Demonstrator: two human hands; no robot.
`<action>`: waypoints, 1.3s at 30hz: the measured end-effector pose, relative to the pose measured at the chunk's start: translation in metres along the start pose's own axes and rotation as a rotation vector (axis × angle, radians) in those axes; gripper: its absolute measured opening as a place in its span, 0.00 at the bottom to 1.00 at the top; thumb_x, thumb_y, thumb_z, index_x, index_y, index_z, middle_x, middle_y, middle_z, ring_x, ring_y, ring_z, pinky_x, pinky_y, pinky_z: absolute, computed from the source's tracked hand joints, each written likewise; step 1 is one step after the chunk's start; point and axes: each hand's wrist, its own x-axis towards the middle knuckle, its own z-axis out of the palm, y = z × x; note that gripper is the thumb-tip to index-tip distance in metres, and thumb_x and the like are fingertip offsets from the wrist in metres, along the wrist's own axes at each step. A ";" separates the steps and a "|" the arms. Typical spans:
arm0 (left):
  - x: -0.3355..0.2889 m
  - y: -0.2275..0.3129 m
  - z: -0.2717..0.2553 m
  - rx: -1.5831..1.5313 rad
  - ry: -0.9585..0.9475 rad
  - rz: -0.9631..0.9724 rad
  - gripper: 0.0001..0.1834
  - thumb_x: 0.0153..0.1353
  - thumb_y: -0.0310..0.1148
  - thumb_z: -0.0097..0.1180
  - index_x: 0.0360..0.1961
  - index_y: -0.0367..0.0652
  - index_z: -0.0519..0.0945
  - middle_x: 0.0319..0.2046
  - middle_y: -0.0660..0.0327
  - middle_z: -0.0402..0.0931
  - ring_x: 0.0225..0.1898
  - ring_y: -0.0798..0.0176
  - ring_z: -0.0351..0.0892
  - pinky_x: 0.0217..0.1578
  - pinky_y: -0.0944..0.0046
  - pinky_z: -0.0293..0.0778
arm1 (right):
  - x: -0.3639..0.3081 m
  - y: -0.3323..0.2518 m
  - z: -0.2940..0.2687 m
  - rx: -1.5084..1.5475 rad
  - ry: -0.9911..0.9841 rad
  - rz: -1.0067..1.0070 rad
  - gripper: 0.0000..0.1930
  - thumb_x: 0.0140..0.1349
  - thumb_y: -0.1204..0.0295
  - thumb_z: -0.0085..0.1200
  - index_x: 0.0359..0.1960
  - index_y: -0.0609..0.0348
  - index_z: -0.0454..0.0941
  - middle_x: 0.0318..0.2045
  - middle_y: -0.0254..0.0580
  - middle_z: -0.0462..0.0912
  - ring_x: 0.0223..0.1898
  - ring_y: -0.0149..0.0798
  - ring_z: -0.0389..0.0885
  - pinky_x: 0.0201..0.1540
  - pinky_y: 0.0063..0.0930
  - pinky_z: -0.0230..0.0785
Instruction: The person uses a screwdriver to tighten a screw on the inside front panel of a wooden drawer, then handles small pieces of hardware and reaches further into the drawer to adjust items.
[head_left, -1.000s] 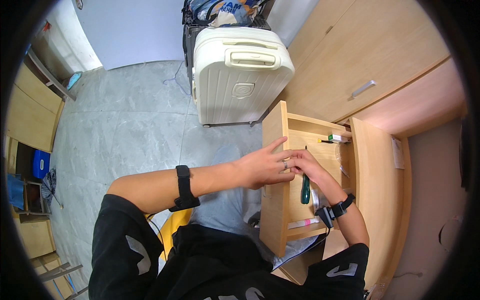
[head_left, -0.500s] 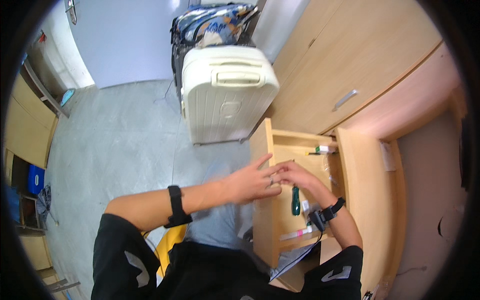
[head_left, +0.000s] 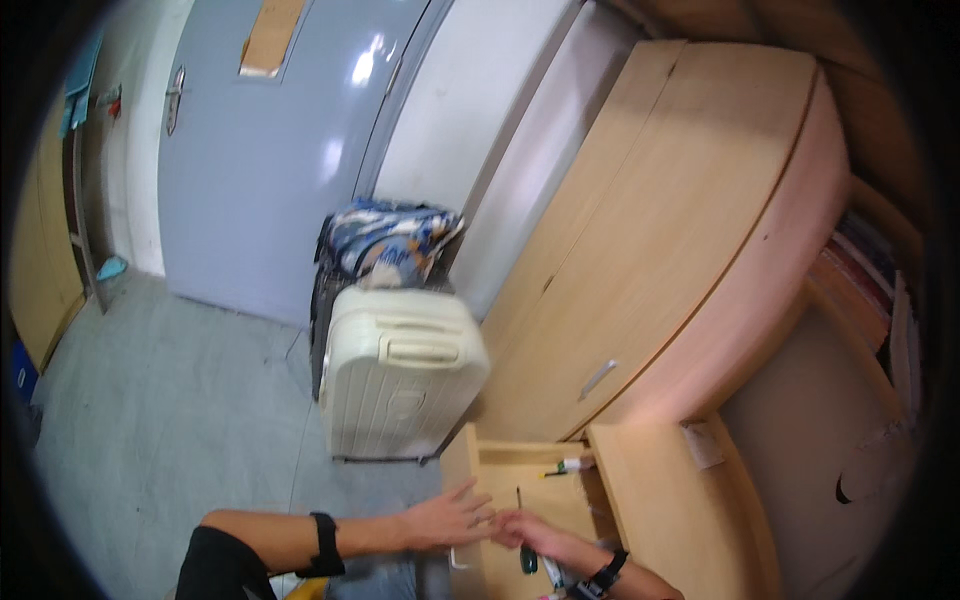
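Note:
My left hand (head_left: 450,522) reaches over the left side wall of an open wooden drawer (head_left: 459,462), fingers spread, with a ring on one finger. My right hand (head_left: 530,532) is over the drawer, its bent fingers meeting or nearly touching the left fingertips. Those right fingers are smeared, and whether anything is between them is not visible. Beneath the right hand is a screwdriver; its dark green handle (head_left: 528,560) shows below the hand and its thin shaft above. A small white and green item (head_left: 572,465) lies toward the drawer's far end. Black bands circle both wrists.
Beyond the drawer stands a cream suitcase (head_left: 405,400), a patterned blue bag (head_left: 390,240) behind it. A grey-blue door (head_left: 270,170) is at the back. Wooden cabinet doors (head_left: 640,230) rise at right, above a desk surface (head_left: 670,510). Grey floor (head_left: 190,430) lies left.
The view has tilted upward, so the door and cabinet show more and my hands sit lower in the picture. Both hands remain close together over the drawer.

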 end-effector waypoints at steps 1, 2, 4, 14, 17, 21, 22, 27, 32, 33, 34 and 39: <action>-0.004 0.000 0.011 -0.018 0.029 -0.008 0.33 0.53 0.35 0.59 0.62 0.53 0.65 0.55 0.58 0.69 0.65 0.51 0.62 0.68 0.36 0.51 | -0.003 0.000 0.019 0.027 0.034 -0.014 0.03 0.63 0.73 0.47 0.33 0.55 0.74 0.18 0.26 0.68 0.17 0.25 0.63 0.19 0.22 0.53; -0.004 0.000 0.017 -0.036 0.058 -0.011 0.34 0.54 0.36 0.58 0.64 0.54 0.64 0.56 0.58 0.68 0.66 0.51 0.61 0.68 0.36 0.50 | -0.007 0.005 0.028 0.038 0.047 -0.023 0.03 0.63 0.73 0.47 0.34 0.55 0.74 0.20 0.27 0.68 0.18 0.25 0.64 0.21 0.22 0.54; -0.001 0.002 0.022 0.000 0.041 -0.006 0.34 0.54 0.36 0.58 0.64 0.54 0.64 0.57 0.58 0.68 0.66 0.50 0.60 0.68 0.37 0.50 | -0.001 0.011 0.037 0.062 0.053 -0.044 0.05 0.64 0.71 0.46 0.37 0.55 0.73 0.23 0.28 0.70 0.22 0.26 0.66 0.24 0.24 0.57; 0.003 0.005 -0.002 -0.029 0.058 -0.005 0.37 0.52 0.39 0.59 0.65 0.54 0.63 0.60 0.52 0.64 0.67 0.47 0.58 0.67 0.37 0.51 | 0.028 0.033 0.043 0.083 0.062 -0.098 0.14 0.69 0.64 0.42 0.51 0.55 0.72 0.40 0.35 0.78 0.40 0.32 0.77 0.42 0.30 0.70; 0.000 0.009 0.003 0.000 0.095 -0.058 0.35 0.51 0.40 0.60 0.62 0.53 0.66 0.59 0.52 0.64 0.66 0.47 0.59 0.67 0.38 0.52 | 0.018 0.046 0.032 0.082 0.060 -0.104 0.17 0.70 0.62 0.41 0.56 0.55 0.72 0.46 0.38 0.81 0.46 0.34 0.80 0.48 0.32 0.74; -0.002 0.009 0.003 -0.007 0.064 -0.110 0.25 0.52 0.39 0.59 0.52 0.50 0.71 0.53 0.54 0.68 0.60 0.50 0.64 0.64 0.43 0.57 | 0.024 0.059 0.012 0.087 0.050 -0.075 0.18 0.71 0.62 0.41 0.55 0.56 0.74 0.48 0.39 0.83 0.48 0.35 0.82 0.50 0.32 0.77; -0.002 0.008 0.002 0.010 0.113 -0.077 0.21 0.53 0.38 0.57 0.48 0.48 0.71 0.50 0.55 0.70 0.54 0.52 0.68 0.61 0.48 0.61 | 0.026 0.063 0.007 0.077 0.038 -0.053 0.17 0.71 0.62 0.41 0.52 0.57 0.77 0.46 0.40 0.83 0.48 0.35 0.82 0.49 0.32 0.77; -0.007 0.012 0.018 0.135 0.104 -0.042 0.18 0.52 0.38 0.55 0.45 0.48 0.77 0.40 0.61 0.73 0.49 0.57 0.71 0.56 0.54 0.63 | 0.002 0.032 0.037 0.050 0.040 -0.099 0.17 0.70 0.63 0.41 0.51 0.58 0.77 0.45 0.40 0.84 0.46 0.36 0.83 0.49 0.33 0.77; -0.012 0.011 0.028 0.129 0.091 0.002 0.13 0.52 0.38 0.53 0.38 0.48 0.82 0.34 0.68 0.76 0.45 0.61 0.72 0.52 0.58 0.65 | 0.007 0.040 0.035 0.096 0.082 -0.131 0.16 0.69 0.64 0.42 0.51 0.58 0.77 0.44 0.41 0.84 0.45 0.38 0.83 0.50 0.34 0.77; -0.012 0.009 0.035 0.090 0.045 0.049 0.12 0.53 0.38 0.53 0.36 0.48 0.81 0.37 0.66 0.76 0.46 0.61 0.71 0.51 0.59 0.65 | 0.009 0.042 0.034 0.139 0.081 -0.111 0.16 0.69 0.64 0.43 0.51 0.58 0.77 0.44 0.42 0.84 0.46 0.38 0.83 0.50 0.35 0.76; -0.012 0.006 0.039 0.051 0.000 0.095 0.10 0.53 0.38 0.53 0.34 0.47 0.80 0.40 0.65 0.76 0.47 0.60 0.71 0.51 0.59 0.65 | 0.011 0.044 0.033 0.182 0.080 -0.091 0.16 0.69 0.64 0.44 0.52 0.59 0.76 0.45 0.42 0.84 0.47 0.38 0.83 0.51 0.35 0.76; -0.006 -0.004 0.028 -0.126 -0.080 0.171 0.09 0.52 0.38 0.55 0.31 0.46 0.80 0.38 0.64 0.75 0.49 0.59 0.71 0.51 0.58 0.65 | 0.010 0.035 0.046 0.155 0.223 -0.050 0.10 0.67 0.68 0.46 0.44 0.58 0.75 0.31 0.34 0.77 0.31 0.32 0.76 0.34 0.28 0.69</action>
